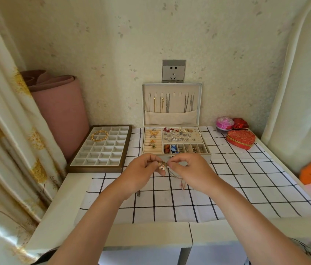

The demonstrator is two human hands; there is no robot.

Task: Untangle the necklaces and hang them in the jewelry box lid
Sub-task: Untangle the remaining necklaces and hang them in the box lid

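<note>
My left hand [141, 173] and my right hand [191, 171] meet just above the checked cloth, in front of the jewelry box. Between their fingertips they pinch a small tangled necklace [162, 165] with a gold and pale pendant cluster; thin chain ends hang down from it toward the cloth. The white jewelry box [204, 153] stands open behind the hands. Its upright lid [172, 117] has several gold and silver chains hanging from hooks into a fabric pocket. The box's tray holds rings, earrings and small charms.
A brown compartment tray [86, 165] with a gold bangle coil [99, 135] lies at the left. A red heart box [240, 139], a pink round box [225, 123] and a red box [240, 123] sit at the right. A pink roll and curtain stand at the left.
</note>
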